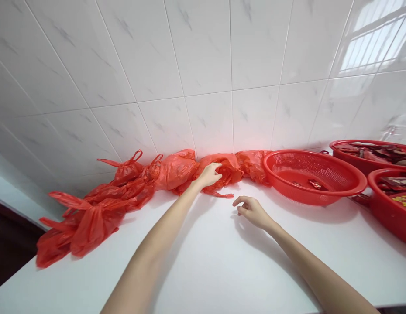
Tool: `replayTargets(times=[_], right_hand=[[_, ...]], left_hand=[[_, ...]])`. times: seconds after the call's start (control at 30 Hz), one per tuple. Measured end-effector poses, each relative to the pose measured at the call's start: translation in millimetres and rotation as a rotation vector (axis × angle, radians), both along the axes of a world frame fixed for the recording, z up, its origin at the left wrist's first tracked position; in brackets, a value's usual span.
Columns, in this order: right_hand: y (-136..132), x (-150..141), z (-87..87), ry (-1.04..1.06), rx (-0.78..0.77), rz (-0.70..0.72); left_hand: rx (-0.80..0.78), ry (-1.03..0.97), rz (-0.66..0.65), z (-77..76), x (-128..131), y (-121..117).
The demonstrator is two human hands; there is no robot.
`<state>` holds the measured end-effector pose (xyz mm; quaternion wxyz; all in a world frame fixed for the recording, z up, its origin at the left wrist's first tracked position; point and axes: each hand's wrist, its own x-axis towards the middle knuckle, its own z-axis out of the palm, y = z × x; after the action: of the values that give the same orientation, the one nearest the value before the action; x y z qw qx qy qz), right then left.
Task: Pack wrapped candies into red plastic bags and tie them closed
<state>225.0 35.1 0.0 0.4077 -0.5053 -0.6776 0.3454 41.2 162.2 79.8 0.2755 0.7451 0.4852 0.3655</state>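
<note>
My left hand (210, 174) is at a red plastic bag (228, 168) by the wall, its thumb and forefinger apart at the bag's loose mouth. I cannot tell whether it touches the film. One handle of that bag trails onto the white table. My right hand (253, 212) hovers over the tabletop to the right and nearer to me, fingers loosely bent and apart, with nothing in it. Close by on the right stands a red plastic strainer basket (281, 190) with a small dark packet (317, 185) inside.
Several tied red bags (96, 224) lie in a row along the wall to the left. Another red bag (253, 165) sits against the basket. Two red tubs (391, 218) full of packets stand at the right. A tiled wall (209, 117) closes off the table's (203, 270) back.
</note>
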Motion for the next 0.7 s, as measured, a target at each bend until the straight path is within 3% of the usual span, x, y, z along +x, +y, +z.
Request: replayTargets(times=[0.13,0.37,0.5,0.7], right_hand=[[-1.8,-3.4,-4.7,-0.07,0.048,-0.016],[-3.2,-5.9,-9.6,-0.121,0.143,-0.006],[-4.2,-6.2,-7.4,-0.071,0.121,0.001],[-5.9,-5.8,4.1,0.196,0.026,-0.054]], left_hand=[[-0.046,-0.117,0.037,-12.7,23.7,17.3],[-0.009,-0.523,0.193,-13.2,24.3,30.7],[0.046,-0.825,0.207,-1.2,13.6,20.2],[0.015,-1.061,0.06,14.8,1.5,-15.9]])
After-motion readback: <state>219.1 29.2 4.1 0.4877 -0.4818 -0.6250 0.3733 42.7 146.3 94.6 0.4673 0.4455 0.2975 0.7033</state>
